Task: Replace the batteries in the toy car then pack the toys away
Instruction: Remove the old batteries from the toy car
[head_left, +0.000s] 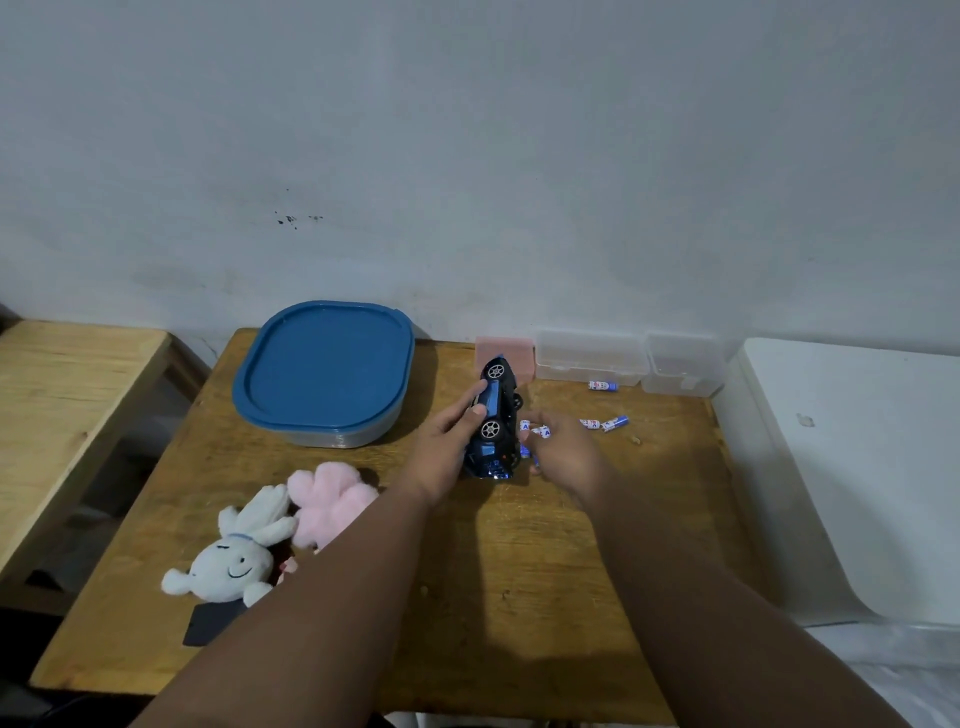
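A blue and black toy car (493, 421) lies tipped on its side in the middle of the wooden table (498, 582), wheels facing left. My left hand (447, 447) grips its upper side. Beside the car's underside, my right hand (563, 449) pinches small white and blue batteries (535, 429). More batteries (605, 423) lie loose to the right, and one battery (602, 385) rests near the back. A white plush rabbit (236, 553) and a pink plush toy (327, 499) lie at front left.
A clear tub with a blue lid (324, 371) stands at back left. A pink block (506, 353) and two clear plastic boxes (592, 356) line the wall. A dark flat piece (210, 621) lies by the rabbit. A white surface (852, 467) adjoins on the right.
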